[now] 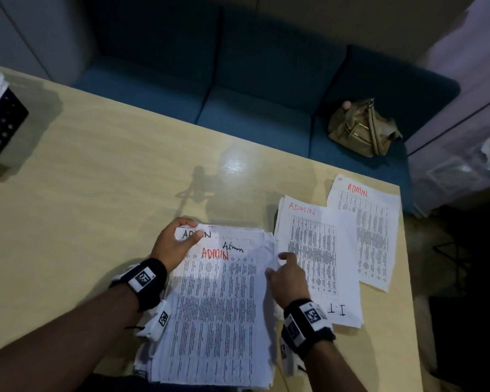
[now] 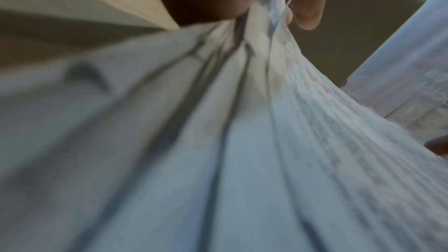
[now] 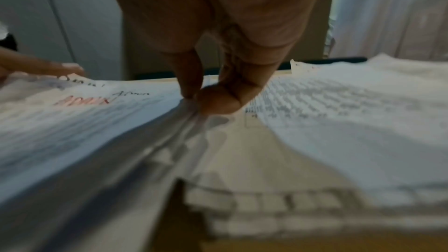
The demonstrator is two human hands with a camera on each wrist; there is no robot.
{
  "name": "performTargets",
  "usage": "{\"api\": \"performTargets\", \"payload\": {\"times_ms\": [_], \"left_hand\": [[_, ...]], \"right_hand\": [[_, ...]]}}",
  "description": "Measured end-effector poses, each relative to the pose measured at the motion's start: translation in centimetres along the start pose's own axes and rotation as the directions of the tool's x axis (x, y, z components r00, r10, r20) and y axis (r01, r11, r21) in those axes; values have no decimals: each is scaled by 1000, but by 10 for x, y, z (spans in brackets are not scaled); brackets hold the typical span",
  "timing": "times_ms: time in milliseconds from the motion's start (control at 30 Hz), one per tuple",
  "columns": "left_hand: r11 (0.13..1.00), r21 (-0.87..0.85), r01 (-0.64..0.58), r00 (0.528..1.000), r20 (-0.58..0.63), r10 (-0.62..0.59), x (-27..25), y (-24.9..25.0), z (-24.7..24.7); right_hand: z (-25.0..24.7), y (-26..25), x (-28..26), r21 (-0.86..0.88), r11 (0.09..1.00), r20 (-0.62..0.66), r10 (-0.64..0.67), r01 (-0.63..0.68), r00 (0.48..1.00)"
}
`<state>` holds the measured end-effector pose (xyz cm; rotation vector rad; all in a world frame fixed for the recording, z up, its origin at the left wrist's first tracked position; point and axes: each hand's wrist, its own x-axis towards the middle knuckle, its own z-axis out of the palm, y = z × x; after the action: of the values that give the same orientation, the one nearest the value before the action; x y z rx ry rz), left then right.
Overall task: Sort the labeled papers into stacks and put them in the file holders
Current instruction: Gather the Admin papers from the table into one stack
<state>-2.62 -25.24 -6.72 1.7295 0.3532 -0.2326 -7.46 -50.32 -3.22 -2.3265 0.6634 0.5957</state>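
Note:
A thick stack of ADMIN papers (image 1: 218, 306) lies at the near edge of the table (image 1: 96, 171). My left hand (image 1: 178, 241) grips its far left corner, thumb on top; the left wrist view shows the sheets (image 2: 242, 141) fanned under the fingers (image 2: 308, 12). My right hand (image 1: 287, 274) pinches the stack's right edge between thumb and finger, and the right wrist view shows the pinched ADMIN papers (image 3: 80, 114). To the right lie a second ADMIN sheet (image 1: 317, 256) and a third ADMIN sheet (image 1: 371, 230). A black file holder (image 1: 3, 125) stands at the far left.
A blue sofa (image 1: 238, 80) runs behind the table, with a tan bag (image 1: 362, 128) on its seat. The table's right edge (image 1: 405, 250) is close to the loose sheets. A sheet marked I.T (image 1: 337, 309) lies under the second ADMIN sheet.

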Motion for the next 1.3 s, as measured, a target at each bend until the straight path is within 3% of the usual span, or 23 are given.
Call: {"api": "performTargets", "payload": {"times_ms": [100,267,333,433,667,767,833,900,967,1033,1100,1133,1200,1267,1300], "left_hand": [[1000,-14,18,999,38,-17,-2,6,4],[1000,23,-15,997,77,14,-10,12,6],[1000,21,-10,996,84,8,-11,12,4],[1000,13,11,994,108,-12,-11,8,1],[1000,7,25,989,147,-26,-8,6,3],[999,23,30,987,155,-33,-8,4,5],[998,52,25,986,161,-33,-7,4,4],[998,55,28,985,166,-37,-3,2,3],[999,41,17,985,170,-24,-3,2,5],[1000,26,12,985,172,-17,-4,1,5],[999,41,8,982,190,-15,-5,-1,3],[998,55,1,979,205,-12,-5,-3,1],[996,87,-24,973,231,3,-3,-9,-4],[993,112,-39,968,251,10,-2,-10,-8],[992,120,-37,967,256,5,-2,-10,-8]], "right_hand": [[4,-2,7,85,996,-88,-14,22,996],[10,-7,18,207,977,-189,96,-56,977],[9,-10,20,293,956,-219,104,-36,970],[6,-16,20,287,958,-295,57,32,954],[6,-22,34,358,934,-283,122,-13,951],[16,-30,29,241,969,-212,2,50,977],[21,-36,27,-9,983,-217,-181,184,959],[23,-39,28,-207,935,-151,-323,289,934],[23,-40,32,-324,879,-33,-380,349,925],[21,-40,35,-363,843,68,-401,397,914],[9,-35,41,-261,876,87,-397,406,913],[-1,-29,43,-162,914,49,-370,372,928],[-27,-11,49,-1,960,-192,-277,282,942],[-53,16,54,48,990,-481,-91,129,872],[-64,32,56,75,997,-551,33,10,834]]}}
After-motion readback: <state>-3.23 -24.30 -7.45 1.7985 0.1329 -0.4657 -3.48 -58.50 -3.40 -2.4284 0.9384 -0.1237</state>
